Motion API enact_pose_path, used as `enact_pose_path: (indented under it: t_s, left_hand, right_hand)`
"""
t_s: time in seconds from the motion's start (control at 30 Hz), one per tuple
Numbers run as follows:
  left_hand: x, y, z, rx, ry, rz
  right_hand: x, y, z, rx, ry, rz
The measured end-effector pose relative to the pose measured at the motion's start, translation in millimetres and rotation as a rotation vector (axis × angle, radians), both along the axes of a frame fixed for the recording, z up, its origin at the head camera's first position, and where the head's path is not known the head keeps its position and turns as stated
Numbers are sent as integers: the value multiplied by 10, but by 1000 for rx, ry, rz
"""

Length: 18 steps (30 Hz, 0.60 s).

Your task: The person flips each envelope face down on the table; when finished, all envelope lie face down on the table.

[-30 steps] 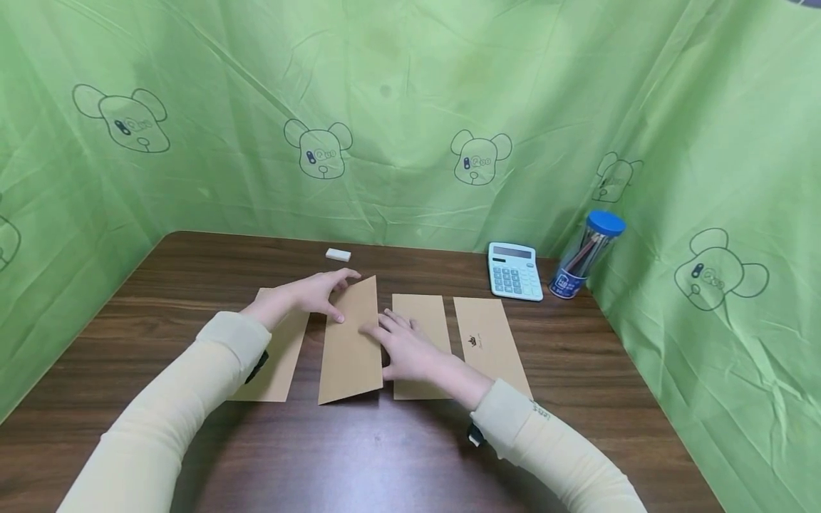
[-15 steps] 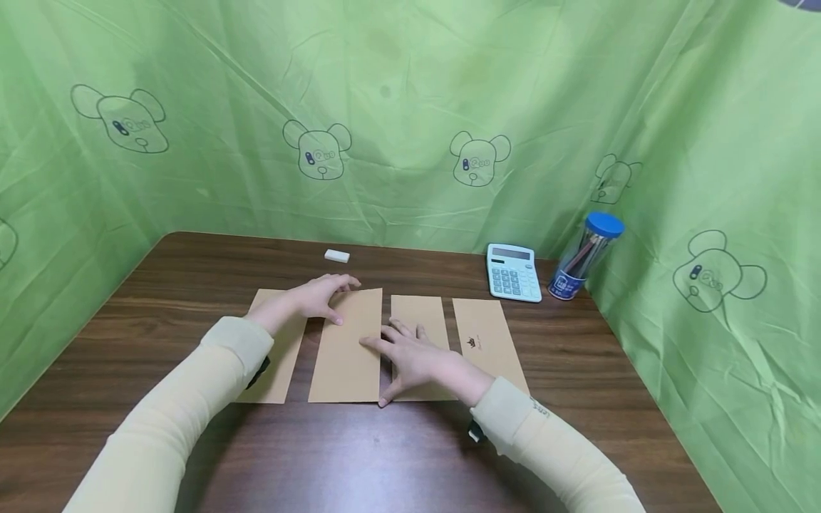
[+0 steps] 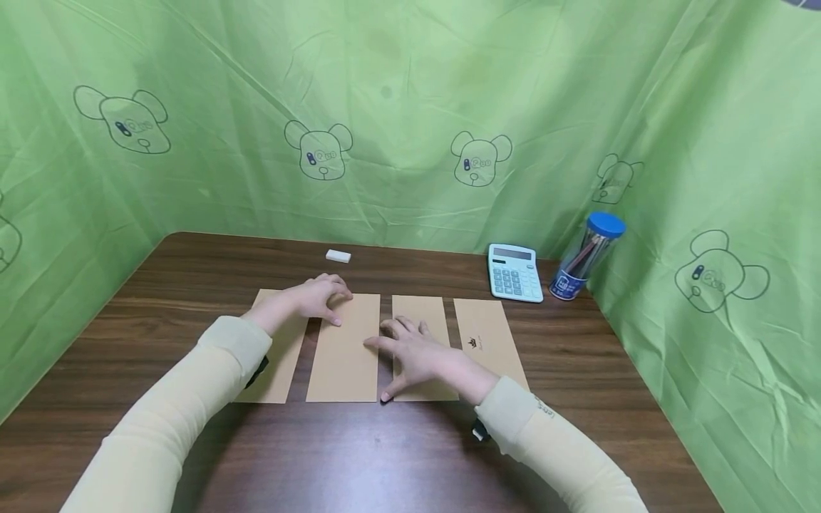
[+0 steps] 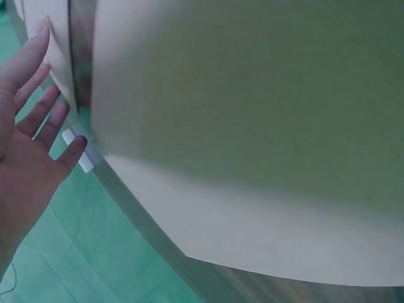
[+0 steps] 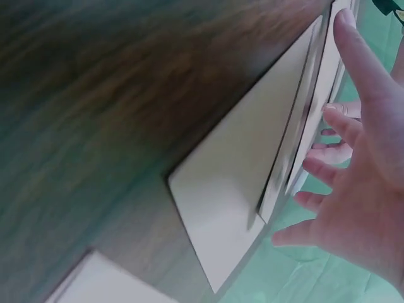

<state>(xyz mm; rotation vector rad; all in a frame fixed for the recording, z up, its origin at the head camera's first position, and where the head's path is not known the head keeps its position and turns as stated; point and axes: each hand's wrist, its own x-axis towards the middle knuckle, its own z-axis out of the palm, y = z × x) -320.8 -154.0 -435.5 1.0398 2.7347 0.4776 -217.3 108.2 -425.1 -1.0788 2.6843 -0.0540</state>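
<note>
Several brown kraft-paper cards lie in a row on the table. My left hand (image 3: 314, 296) rests at the upper left of the second card (image 3: 343, 363) from the left, its fingers loosely bent. Over that card's right edge my right hand (image 3: 413, 353) has its fingers spread, thumb down near the lower right corner. It partly hides the third card (image 3: 431, 311). The leftmost card (image 3: 276, 370) lies half under the left forearm. A small black crown print marks the rightmost card (image 3: 494, 356). In the right wrist view the fingers (image 5: 353, 136) stand apart, holding nothing.
A white eraser-like block (image 3: 338, 256) lies behind the cards. At the back right are a light blue calculator (image 3: 515, 273) and a clear tube of pencils (image 3: 585, 256) with a blue lid. A green curtain (image 3: 410, 199) borders the brown wooden table (image 3: 359, 463).
The second card, one second ago tilted up with its right side raised, now lies flat on the table. My right hand's fingers have spread and come away from its edge.
</note>
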Motion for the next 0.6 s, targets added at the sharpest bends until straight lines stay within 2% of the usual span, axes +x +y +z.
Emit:
enact_pose_path:
  t_s: [0.33, 0.5, 0.6]
  left_hand:
    - [48, 253, 121, 42, 29, 110]
    - [68, 427, 96, 75, 39, 109]
    - [75, 524, 78, 95, 27, 101]
  right_hand:
    - [75, 234, 81, -78, 72, 31]
    - [129, 383, 60, -192, 60, 34]
    - [165, 466, 14, -219, 65, 9]
